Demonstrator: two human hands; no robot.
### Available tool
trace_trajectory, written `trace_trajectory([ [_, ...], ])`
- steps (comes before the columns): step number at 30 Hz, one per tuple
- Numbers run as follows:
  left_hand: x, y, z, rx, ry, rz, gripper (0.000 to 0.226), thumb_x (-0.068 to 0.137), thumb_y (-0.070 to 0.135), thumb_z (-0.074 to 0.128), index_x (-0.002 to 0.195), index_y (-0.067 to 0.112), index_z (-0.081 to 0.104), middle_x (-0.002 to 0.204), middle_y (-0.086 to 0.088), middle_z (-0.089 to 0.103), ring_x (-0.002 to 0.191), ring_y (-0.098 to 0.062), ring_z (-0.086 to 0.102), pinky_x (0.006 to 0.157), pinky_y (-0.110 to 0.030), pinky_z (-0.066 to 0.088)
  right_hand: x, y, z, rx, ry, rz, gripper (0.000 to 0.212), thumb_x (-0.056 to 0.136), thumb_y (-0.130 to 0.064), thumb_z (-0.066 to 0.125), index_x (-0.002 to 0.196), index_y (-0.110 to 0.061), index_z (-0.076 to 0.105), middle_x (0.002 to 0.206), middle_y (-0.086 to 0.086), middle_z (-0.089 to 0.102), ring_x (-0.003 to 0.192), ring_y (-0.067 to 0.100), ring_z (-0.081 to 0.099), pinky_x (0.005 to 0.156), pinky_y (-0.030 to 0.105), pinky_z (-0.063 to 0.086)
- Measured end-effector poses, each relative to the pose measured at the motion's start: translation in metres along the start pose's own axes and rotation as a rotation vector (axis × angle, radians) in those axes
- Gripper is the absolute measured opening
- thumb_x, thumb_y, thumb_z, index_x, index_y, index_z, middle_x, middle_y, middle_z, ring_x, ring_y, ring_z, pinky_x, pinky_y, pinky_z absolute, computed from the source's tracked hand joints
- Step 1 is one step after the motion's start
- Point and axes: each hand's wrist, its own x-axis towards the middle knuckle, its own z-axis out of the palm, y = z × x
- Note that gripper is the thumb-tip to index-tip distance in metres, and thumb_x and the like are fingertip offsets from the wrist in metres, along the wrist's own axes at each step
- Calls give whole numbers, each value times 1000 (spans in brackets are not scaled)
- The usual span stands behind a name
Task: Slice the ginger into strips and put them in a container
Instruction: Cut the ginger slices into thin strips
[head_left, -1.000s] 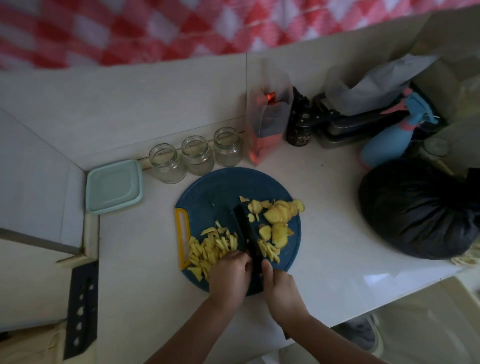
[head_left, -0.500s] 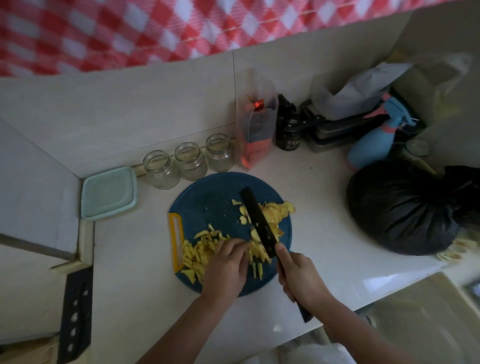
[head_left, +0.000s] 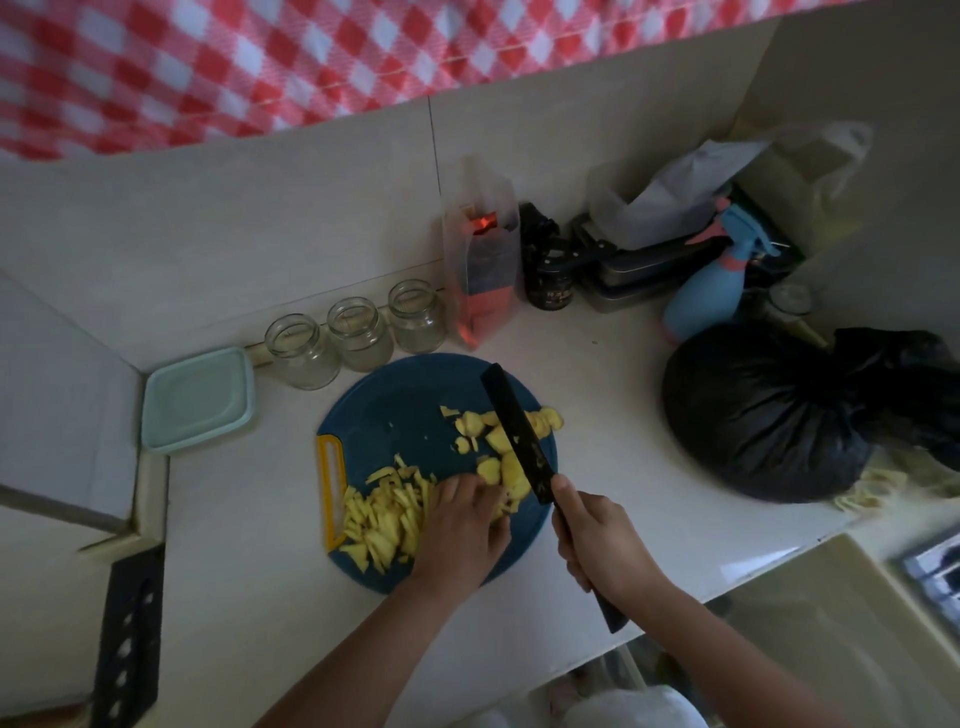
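Ginger strips (head_left: 387, 512) are seen heaped on the near left part of a round blue cutting board (head_left: 405, 400), just beside its yellow handle (head_left: 330, 488). Uncut ginger slices (head_left: 498, 441) are spread over the right half of the board. The near edge of the slices is covered by the left hand (head_left: 460, 530), which is laid palm down with its fingers curled onto them. A black knife (head_left: 514, 426) is gripped by its handle in the right hand (head_left: 597, 540). Its blade is angled across the slices with the tip pointed far and left. Whether the edge is touching the ginger cannot be told.

The board is set on a pale counter (head_left: 597, 374). A square container (head_left: 197, 397) with a pale green lid is placed to the left of the board, near but apart from it. Three empty glass jars (head_left: 358, 332) are lined up along the wall just beyond the board's far edge. To their right a clear plastic bag (head_left: 480, 260) with red contents is stood upright, followed by a dark jar (head_left: 548, 265) and a blue spray bottle (head_left: 711, 291). A tied black bag (head_left: 763, 415) is seen on the counter well to the right of the board. A red-and-white checked cloth (head_left: 260, 62) is hung across the top of the wall. A black perforated strip (head_left: 130, 639) is visible at the near left.
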Motion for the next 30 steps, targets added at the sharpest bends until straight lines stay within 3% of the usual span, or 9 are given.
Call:
trace_trajectory([
  [3, -4, -18, -5, 2, -8, 15, 17, 75, 23, 69, 89, 19, 62, 90, 1, 53, 87, -15, 47, 72, -29, 50, 0, -1, -1, -16, -9, -9, 52, 95, -55, 38, 70, -10, 47, 58, 5, 44, 42, 13, 38, 41, 26, 37],
  [6, -9, -40, -12, -12, 26, -33, 15, 78, 21, 72, 88, 15, 63, 94, -3, 54, 98, -19, 50, 81, -32, 51, -1, -2, -2, -28, -14, -10, 52, 94, -55, 38, 70, -10, 46, 58, 5, 44, 42, 13, 37, 42, 26, 37],
  [9, -6, -36, -19, -26, 71, -14, 21, 89, 27, 56, 95, 11, 66, 104, -8, 56, 111, -24, 49, 94, -35, 46, 0, -2, -2, -26, -5, -20, 52, 94, -55, 38, 70, -10, 46, 59, 6, 43, 42, 14, 37, 42, 27, 36],
  [12, 2, -10, -20, -88, 37, 91, 32, 90, 36, 48, 106, 15, 67, 111, -7, 55, 114, -23, 46, 94, -31, 46, 1, -2, -2, -29, -2, -30, 52, 95, -54, 37, 70, -9, 47, 59, 8, 44, 43, 14, 38, 42, 27, 37],
  [16, 4, 6, -5, 144, -149, 251, 45, 91, 42, 32, 121, 26, 62, 120, -7, 54, 122, -25, 41, 100, -36, 46, 1, -5, -1, -38, 0, -36, 53, 95, -54, 37, 68, -10, 49, 57, 4, 46, 40, 12, 39, 42, 25, 38],
  [18, 1, -3, -3, 207, -164, 268, 46, 93, 40, 31, 125, 25, 60, 127, -8, 53, 128, -27, 40, 105, -41, 42, 0, -4, -2, -37, 1, -46, 53, 96, -53, 37, 68, -10, 49, 57, 4, 45, 40, 11, 39, 42, 24, 38],
  [23, -18, -33, -10, 40, -42, 313, 35, 91, 31, 46, 112, 15, 70, 121, -6, 60, 125, -21, 42, 107, -39, 37, -4, -1, 1, -13, -12, -45, 53, 94, -55, 38, 69, -9, 47, 60, 7, 43, 43, 14, 37, 42, 25, 37],
  [26, -24, -52, -14, 60, 53, 305, 32, 89, 26, 48, 101, 12, 73, 112, -6, 65, 119, -20, 45, 113, -38, 25, -4, 3, 3, -10, -14, -38, 52, 95, -54, 38, 69, -10, 47, 59, 6, 42, 43, 14, 37, 42, 26, 37],
  [30, -17, -55, -21, 41, 79, 236, 33, 91, 24, 46, 94, 10, 75, 115, -7, 66, 120, -20, 46, 115, -38, 21, -6, 4, 4, -24, -25, -44, 52, 95, -53, 37, 69, -9, 48, 60, 7, 43, 44, 14, 37, 43, 26, 38],
])
